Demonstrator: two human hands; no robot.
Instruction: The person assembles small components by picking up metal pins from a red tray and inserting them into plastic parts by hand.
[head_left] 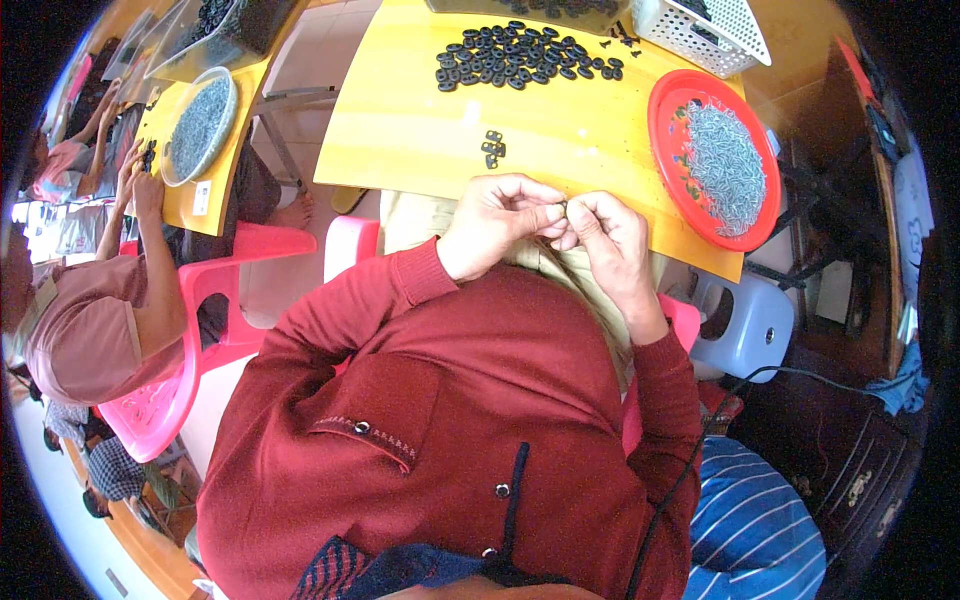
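My left hand (505,222) and my right hand (608,235) meet at the near edge of the yellow table (400,130), fingertips almost touching. Both are closed in a pinch on a small dark part (563,209), mostly covered by the fingers, so its exact kind does not show. Just beyond my left hand lie a few small black pieces (494,148) with holes. Farther back spreads a loose pile of black oval pieces (515,55), each with two holes. Right of my hands, a red round tray (665,130) holds a heap of thin silvery screws (728,168).
At the back right stands a white perforated basket (735,45) with black parts, beside a clear bin (560,12). To the left, a co-worker's hands (140,180) work at another yellow table by a round tray of screws (228,118). A blue stool (750,325) stands at right.
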